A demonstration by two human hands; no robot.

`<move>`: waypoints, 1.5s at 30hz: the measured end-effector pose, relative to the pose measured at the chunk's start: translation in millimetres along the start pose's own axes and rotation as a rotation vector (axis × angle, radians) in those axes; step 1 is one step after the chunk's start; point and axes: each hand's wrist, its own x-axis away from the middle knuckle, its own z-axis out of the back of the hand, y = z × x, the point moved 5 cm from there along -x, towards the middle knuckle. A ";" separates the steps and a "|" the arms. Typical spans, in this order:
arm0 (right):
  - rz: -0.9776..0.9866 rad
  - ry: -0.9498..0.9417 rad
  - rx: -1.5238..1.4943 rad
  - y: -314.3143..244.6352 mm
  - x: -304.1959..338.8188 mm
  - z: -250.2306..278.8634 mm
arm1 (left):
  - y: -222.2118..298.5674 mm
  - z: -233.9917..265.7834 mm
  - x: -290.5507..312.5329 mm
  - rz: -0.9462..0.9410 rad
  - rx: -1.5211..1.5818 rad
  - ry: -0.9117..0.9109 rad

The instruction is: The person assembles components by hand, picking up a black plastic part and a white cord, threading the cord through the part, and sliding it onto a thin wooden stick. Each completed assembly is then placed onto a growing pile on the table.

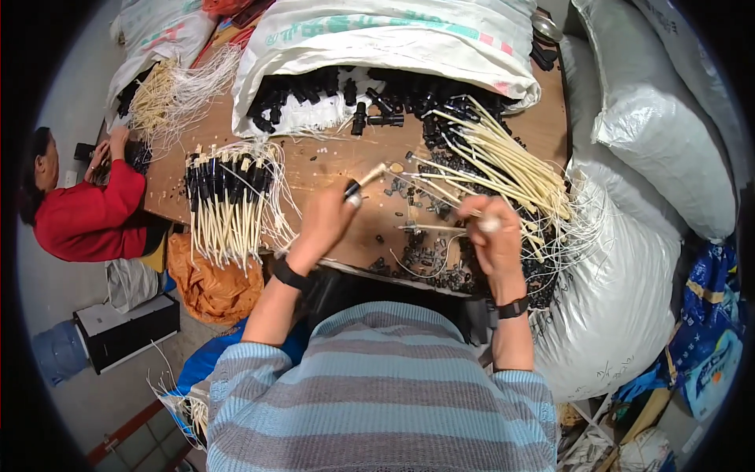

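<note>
My left hand [325, 223] is closed around a short black tubular fitting [351, 189], from which a cream-coloured end points up and right. My right hand [497, 232] has its fingers bent together at a slim cream tube [437, 189], its tip toward the table's middle; motion blurs the fingers a little. Beyond this hand lies a loose pile of cream tubes [511, 157] with thin white wires trailing right. Small black clips [425, 256] are scattered between the hands and under the tubes. To my left, cream tubes with black fittings [228, 189] lie side by side.
A white woven sack [377, 47] opens at the back, spilling black fittings [359, 118]. Full pale sacks [621, 291] crowd the table's right side. At far left a person in red [94, 208] works at the same brown table [314, 169]. An orange bag [212, 279] hangs near the left edge.
</note>
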 end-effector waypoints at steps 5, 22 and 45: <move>0.080 -0.237 1.118 35.1 2.8 -51.8 | 6.2 -40.8 6.1 0.438 0.769 -0.199; 0.185 -0.056 1.251 40.1 15.1 -35.8 | 32.4 -24.0 -0.1 0.219 0.578 -0.248; 0.255 0.005 1.342 40.9 9.2 -42.3 | 51.1 -18.5 10.1 -0.198 0.102 -0.184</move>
